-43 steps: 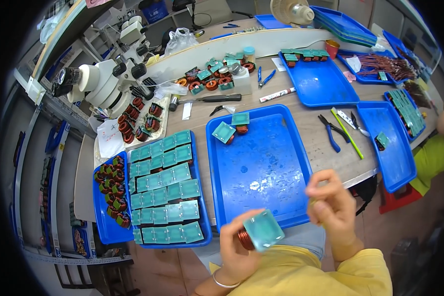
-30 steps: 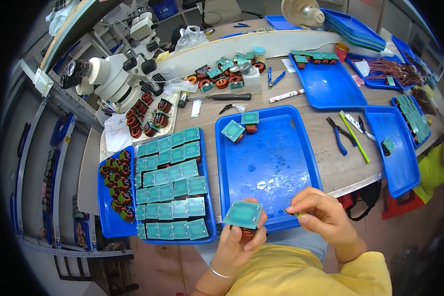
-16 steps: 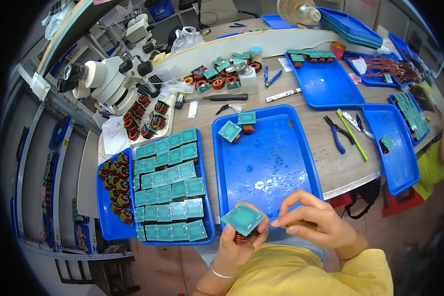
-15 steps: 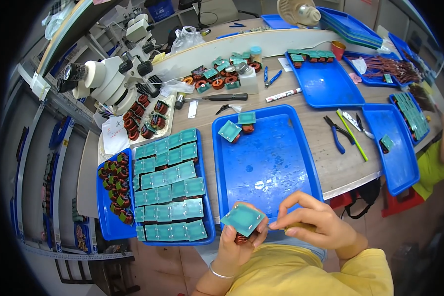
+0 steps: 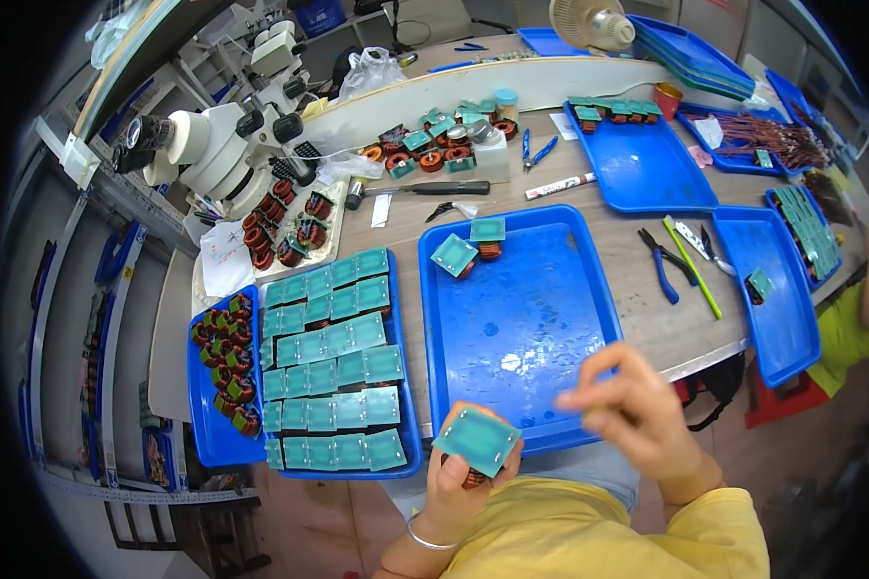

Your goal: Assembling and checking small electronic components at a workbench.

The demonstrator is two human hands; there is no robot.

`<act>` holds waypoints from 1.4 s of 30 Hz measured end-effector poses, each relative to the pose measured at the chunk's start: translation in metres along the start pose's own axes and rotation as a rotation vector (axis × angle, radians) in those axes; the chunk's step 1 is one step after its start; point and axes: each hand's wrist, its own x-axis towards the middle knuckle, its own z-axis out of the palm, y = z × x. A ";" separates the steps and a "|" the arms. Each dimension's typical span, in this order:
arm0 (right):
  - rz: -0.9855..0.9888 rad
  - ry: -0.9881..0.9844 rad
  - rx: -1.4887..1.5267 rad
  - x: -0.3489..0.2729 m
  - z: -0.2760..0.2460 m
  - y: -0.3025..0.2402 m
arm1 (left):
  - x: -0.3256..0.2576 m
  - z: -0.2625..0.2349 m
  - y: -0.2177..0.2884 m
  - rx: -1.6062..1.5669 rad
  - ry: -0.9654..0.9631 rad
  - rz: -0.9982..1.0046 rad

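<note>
My left hand (image 5: 454,497) is closed round a copper-wound coil with a square green circuit board (image 5: 477,440) on top, held just in front of the near edge of a blue tray (image 5: 512,328). The board faces up and hides most of the coil. My right hand (image 5: 637,410) hovers over the tray's near right corner, apart from the board. Its fingers are bent and smeared by motion, so whether they hold anything does not show. Two more board-topped coils, one with its board (image 5: 453,255) tilted, sit at the tray's far left.
Left of it, a blue tray (image 5: 413,425) carries rows of board-topped coils. Another blue tray (image 5: 208,439) holds bare coils. Pliers (image 5: 661,270), a green stick (image 5: 690,265), a marker (image 5: 560,186) and a black-handled tool (image 5: 425,189) lie on the bench. A microscope (image 5: 203,145) stands back left.
My right hand has moved away from the board, up and to the right over the tray. My left hand still holds the coil, its board turned slightly.
</note>
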 end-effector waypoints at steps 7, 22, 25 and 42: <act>0.003 -0.132 -0.049 0.001 0.006 0.000 | -0.002 -0.002 0.000 -0.104 -0.011 -0.130; -0.062 -0.140 -0.026 0.001 0.000 0.003 | -0.006 -0.001 0.001 -0.315 -0.086 -0.274; -0.010 -0.269 0.035 0.001 0.005 -0.003 | -0.003 0.001 0.004 -0.290 -0.021 -0.254; -0.039 -0.290 0.056 -0.005 0.007 -0.002 | -0.010 0.002 -0.003 0.414 0.056 0.370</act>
